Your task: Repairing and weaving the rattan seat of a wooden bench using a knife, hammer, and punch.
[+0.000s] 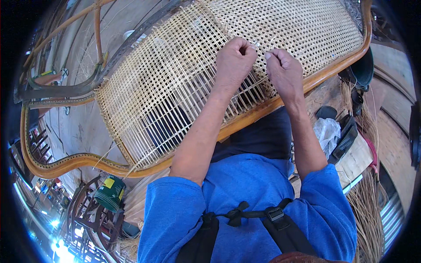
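Observation:
A wooden chair frame [315, 79] with a woven cane panel [175, 83] lies tilted in front of me. My left hand [234, 61] rests on the weave with its fingers curled, pinching a thin pale cane strand [259, 47]. My right hand [284, 70] sits just beside it, fingers closed on the same strand near the frame's lower rail. The left part of the panel is an open grid; the upper right part is a denser diagonal weave [298, 26].
Another curved wooden frame [52, 164] lies at the left. A green can [109, 193] stands below it. Loose cane bundles [368, 210], a crumpled plastic bag [326, 131] and dark tools [346, 136] lie at the right on a wooden bench.

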A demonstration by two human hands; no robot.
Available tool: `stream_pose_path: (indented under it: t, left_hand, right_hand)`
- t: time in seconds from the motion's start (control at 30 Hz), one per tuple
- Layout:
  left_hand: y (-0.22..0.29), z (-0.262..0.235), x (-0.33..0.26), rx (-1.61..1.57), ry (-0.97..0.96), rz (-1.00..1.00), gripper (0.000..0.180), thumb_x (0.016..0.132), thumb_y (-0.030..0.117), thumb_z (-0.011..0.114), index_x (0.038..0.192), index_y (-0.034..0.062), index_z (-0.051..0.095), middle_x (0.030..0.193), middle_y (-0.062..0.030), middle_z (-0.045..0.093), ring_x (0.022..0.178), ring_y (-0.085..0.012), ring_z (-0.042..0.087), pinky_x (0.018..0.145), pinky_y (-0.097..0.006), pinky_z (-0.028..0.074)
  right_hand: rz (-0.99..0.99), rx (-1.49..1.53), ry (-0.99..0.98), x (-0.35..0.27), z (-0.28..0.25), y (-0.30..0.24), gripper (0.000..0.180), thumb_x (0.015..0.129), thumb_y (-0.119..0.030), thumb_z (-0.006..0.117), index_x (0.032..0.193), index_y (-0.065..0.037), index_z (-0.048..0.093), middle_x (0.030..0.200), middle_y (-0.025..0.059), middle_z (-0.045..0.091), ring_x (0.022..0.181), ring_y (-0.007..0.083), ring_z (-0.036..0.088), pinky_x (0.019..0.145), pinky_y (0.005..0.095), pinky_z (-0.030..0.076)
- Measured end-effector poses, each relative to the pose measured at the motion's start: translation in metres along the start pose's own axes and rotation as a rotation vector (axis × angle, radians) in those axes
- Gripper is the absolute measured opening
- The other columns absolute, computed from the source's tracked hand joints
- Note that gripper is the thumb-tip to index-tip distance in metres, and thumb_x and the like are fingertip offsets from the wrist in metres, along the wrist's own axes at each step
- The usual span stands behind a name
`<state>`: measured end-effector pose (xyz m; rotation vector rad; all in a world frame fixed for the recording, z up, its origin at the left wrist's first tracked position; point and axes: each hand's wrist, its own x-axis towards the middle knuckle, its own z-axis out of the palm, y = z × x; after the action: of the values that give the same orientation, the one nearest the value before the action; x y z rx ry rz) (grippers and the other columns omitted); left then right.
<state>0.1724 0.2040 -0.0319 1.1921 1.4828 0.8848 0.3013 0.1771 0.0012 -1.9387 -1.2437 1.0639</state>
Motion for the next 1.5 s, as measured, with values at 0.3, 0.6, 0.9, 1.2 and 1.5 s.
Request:
stream_pose_path:
  t: [0.3, 0.6, 0.9, 1.2, 1.5]
  left_hand:
    - [0.004, -0.005, -0.004, -0.149, -0.075, -0.017, 0.012, 0.082, 0.014, 0.059, 0.078, 0.0022, 0.06, 0.065, 0.0038, 0.054, 0.058, -0.0033, 0.045, 0.054, -0.019, 0.039]
    - [0.002, -0.003, -0.001, -0.146, -0.06, -0.053, 0.013, 0.083, 0.014, 0.059, 0.077, 0.0029, 0.059, 0.063, 0.005, 0.051, 0.056, -0.0025, 0.042, 0.05, -0.019, 0.036]
    - [-0.001, -0.003, -0.002, -0.033, -0.038, -0.006, 0.012, 0.082, 0.014, 0.06, 0.08, 0.0018, 0.061, 0.068, -0.0006, 0.056, 0.06, -0.0073, 0.049, 0.056, -0.022, 0.041]
    - [0.003, -0.005, 0.004, -0.029, -0.004, -0.093, 0.022, 0.091, 0.019, 0.054, 0.097, -0.0006, 0.061, 0.08, -0.0048, 0.062, 0.067, -0.0066, 0.054, 0.061, -0.022, 0.045]
    - [0.004, -0.017, 0.011, -0.248, -0.111, -0.165, 0.023, 0.091, 0.021, 0.052, 0.091, -0.0006, 0.061, 0.077, -0.0039, 0.061, 0.063, -0.0075, 0.052, 0.061, -0.023, 0.045]
  right_hand:
    - [0.223, 0.202, -0.099, 0.001, -0.001, -0.001, 0.022, 0.087, -0.02, 0.055, 0.085, 0.0, 0.064, 0.058, 0.0048, 0.058, 0.052, 0.0098, 0.052, 0.052, 0.0268, 0.043]
    - [0.078, 0.115, -0.026, -0.005, 0.0, -0.004, 0.021, 0.087, -0.019, 0.055, 0.083, 0.0, 0.063, 0.058, 0.0042, 0.059, 0.052, 0.0084, 0.053, 0.051, 0.0255, 0.044]
    - [0.127, 0.231, -0.084, -0.008, -0.009, -0.009, 0.02, 0.088, -0.017, 0.054, 0.084, 0.0, 0.063, 0.057, 0.0034, 0.056, 0.052, 0.0076, 0.051, 0.051, 0.0242, 0.042]
    - [-0.017, 0.178, -0.007, -0.002, -0.01, 0.01, 0.018, 0.089, -0.018, 0.055, 0.09, -0.001, 0.062, 0.065, 0.0053, 0.058, 0.058, 0.0113, 0.053, 0.057, 0.026, 0.043]
    - [-0.163, 0.025, -0.035, 0.02, 0.0, 0.009, 0.019, 0.089, -0.02, 0.055, 0.095, -0.002, 0.061, 0.078, 0.0126, 0.06, 0.069, 0.0208, 0.056, 0.067, 0.0313, 0.045]
